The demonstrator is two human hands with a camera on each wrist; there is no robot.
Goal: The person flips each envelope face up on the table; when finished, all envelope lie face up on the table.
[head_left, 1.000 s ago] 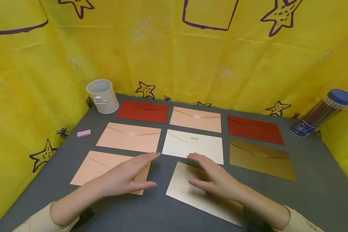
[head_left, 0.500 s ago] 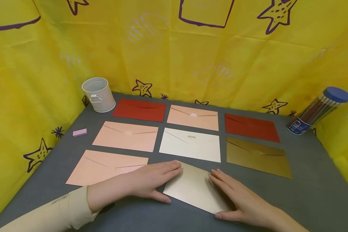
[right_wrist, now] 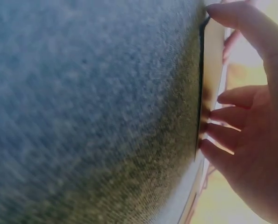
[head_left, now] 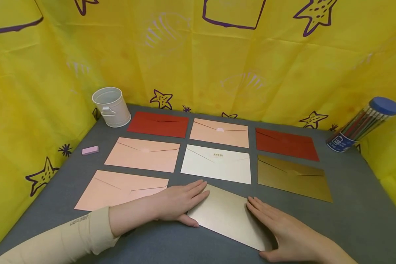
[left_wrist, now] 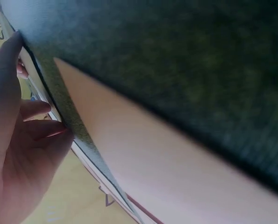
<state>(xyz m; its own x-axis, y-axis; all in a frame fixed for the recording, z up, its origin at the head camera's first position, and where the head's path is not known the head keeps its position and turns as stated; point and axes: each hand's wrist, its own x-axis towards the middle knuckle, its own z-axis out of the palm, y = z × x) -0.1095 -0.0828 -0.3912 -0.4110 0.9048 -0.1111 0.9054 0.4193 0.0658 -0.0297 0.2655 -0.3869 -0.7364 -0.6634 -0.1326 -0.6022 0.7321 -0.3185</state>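
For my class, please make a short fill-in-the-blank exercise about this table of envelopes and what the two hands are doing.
1. Both hands rest flat on the ____-coloured envelope nearest the person.
2. The left hand and right hand touch its opposite ____.
3. The white bucket stands beside a ____ envelope.
4. The pencil tube has a ____ lid.

Missing words: champagne; ends; red; blue
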